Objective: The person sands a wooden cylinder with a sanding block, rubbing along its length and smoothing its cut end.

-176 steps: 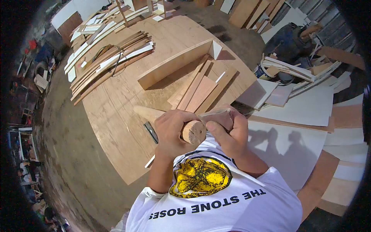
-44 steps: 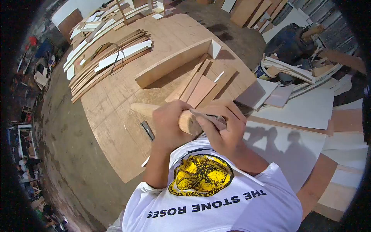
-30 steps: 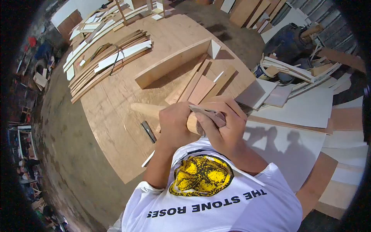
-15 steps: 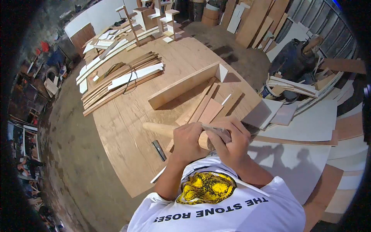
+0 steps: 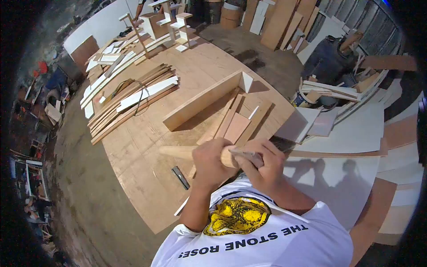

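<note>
A pale tapered wooden piece (image 5: 178, 152) lies over the near part of the plywood table, its thick round end towards my body. My left hand (image 5: 211, 161) is wrapped round it close to that end. In my right hand (image 5: 264, 163) is a folded piece of sandpaper (image 5: 247, 155), pinched between thumb and fingers and touching the thick end. A dark metal-edged tool (image 5: 180, 177) rests on the table to the left of my left hand.
The plywood table (image 5: 138, 173) bears a long box-like board (image 5: 204, 102), loose boards (image 5: 235, 127) and a bundle of strips (image 5: 133, 100). White panels (image 5: 351, 133) lie on the right. A blue barrel (image 5: 327, 58) stands back right. A distant person (image 5: 33, 209) is at far left.
The head view has tilted up and shifted, showing more of the far table end. Both hands keep their holds, with the sandpaper moving slightly at the wooden piece's thick end.
</note>
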`<state>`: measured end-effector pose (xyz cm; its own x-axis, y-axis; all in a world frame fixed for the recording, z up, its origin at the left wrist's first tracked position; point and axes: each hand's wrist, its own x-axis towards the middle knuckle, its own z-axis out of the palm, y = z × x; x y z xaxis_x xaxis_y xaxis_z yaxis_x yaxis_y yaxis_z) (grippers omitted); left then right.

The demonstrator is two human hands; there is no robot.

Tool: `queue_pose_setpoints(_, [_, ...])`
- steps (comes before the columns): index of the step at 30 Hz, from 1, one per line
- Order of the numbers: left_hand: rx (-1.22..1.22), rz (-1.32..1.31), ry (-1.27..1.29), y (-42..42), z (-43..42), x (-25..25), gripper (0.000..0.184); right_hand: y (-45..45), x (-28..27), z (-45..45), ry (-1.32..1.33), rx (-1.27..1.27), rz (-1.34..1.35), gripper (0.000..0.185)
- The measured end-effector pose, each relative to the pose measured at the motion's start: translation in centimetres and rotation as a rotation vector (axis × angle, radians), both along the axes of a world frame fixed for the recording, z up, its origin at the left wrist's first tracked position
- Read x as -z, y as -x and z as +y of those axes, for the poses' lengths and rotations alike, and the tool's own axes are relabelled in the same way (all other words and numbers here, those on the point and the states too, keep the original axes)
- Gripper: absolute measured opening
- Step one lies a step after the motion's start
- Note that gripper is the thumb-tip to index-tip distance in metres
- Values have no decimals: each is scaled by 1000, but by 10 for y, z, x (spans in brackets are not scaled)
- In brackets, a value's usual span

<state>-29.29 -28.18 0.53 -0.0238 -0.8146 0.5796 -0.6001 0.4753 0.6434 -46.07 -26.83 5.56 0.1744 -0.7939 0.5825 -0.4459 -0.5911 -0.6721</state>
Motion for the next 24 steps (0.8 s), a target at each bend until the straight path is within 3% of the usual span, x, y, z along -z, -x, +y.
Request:
queue_pose_setpoints(4, [77,66,10,4,-5,2,36,14,9,9,-19,19,14,15])
queue_pose_setpoints(8, [92,-51,-17,10,-1,18,37,10,4,-7,45,45,133,16])
queue_pose_setpoints(14, [51,52,24,9,-2,13,39,13,11,16,-75,43,10,14])
queue_pose_setpoints(20, [55,-37,-1,11,2,18,38,12,10,-4,27,92,129,16])
queue_pose_setpoints(24, [56,10,14,13,-1,19,41,18,13,14,-45,89,110,16])
